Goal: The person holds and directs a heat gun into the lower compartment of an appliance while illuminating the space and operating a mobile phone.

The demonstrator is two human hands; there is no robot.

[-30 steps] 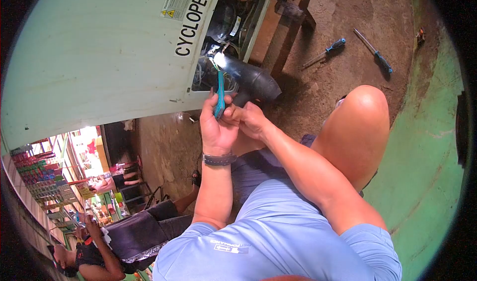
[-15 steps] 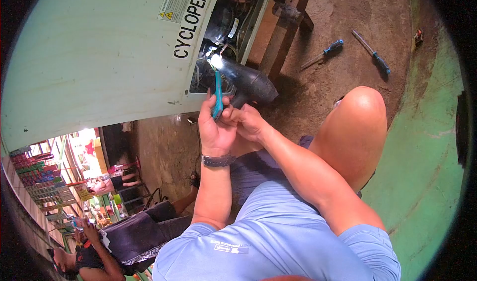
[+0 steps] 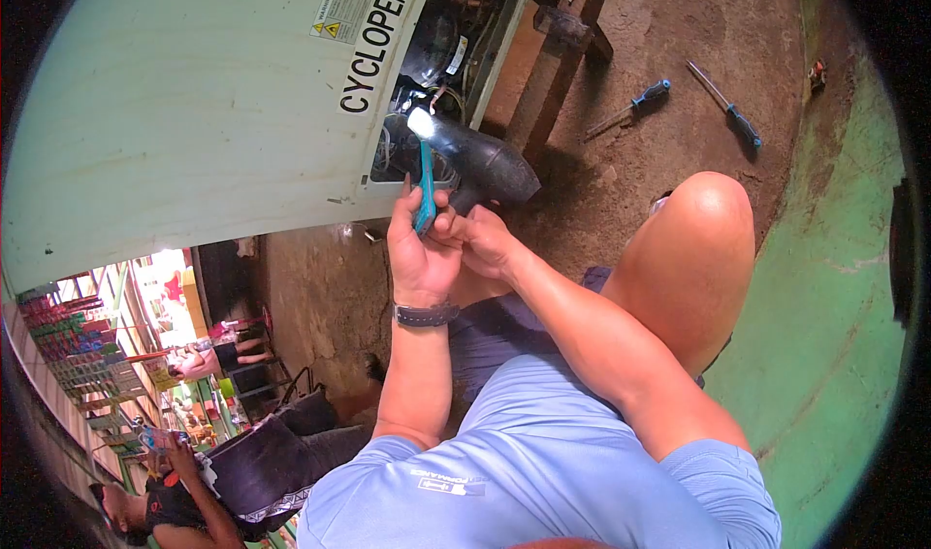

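Note:
My left hand (image 3: 425, 253), with a dark watch on the wrist, grips a slim teal object (image 3: 426, 200) that I see nearly edge-on; its kind is unclear. Beside it, my right hand (image 3: 488, 243) is closed around the handle of a black hair dryer (image 3: 482, 161), and the two hands touch. The dryer's barrel slants toward the opening of a pale green cabinet (image 3: 223, 93). A bright patch of light falls on its nozzle end. Inside the opening are a black compressor (image 3: 427, 54) and several thin wires, partly hidden by the dryer.
Two screwdrivers with blue-and-black handles, one (image 3: 648, 94) nearer and one (image 3: 740, 125) farther right, lie on the brown floor (image 3: 659, 25). A rusty metal support (image 3: 543, 74) stands beside the opening. Another person (image 3: 262, 462) is at the lower left, and a green floor (image 3: 824, 326) lies at right.
Both hands, the teal object and the dryer stay almost in place. The bright glow near the nozzle has become smaller. The person at the lower left has shifted their legs.

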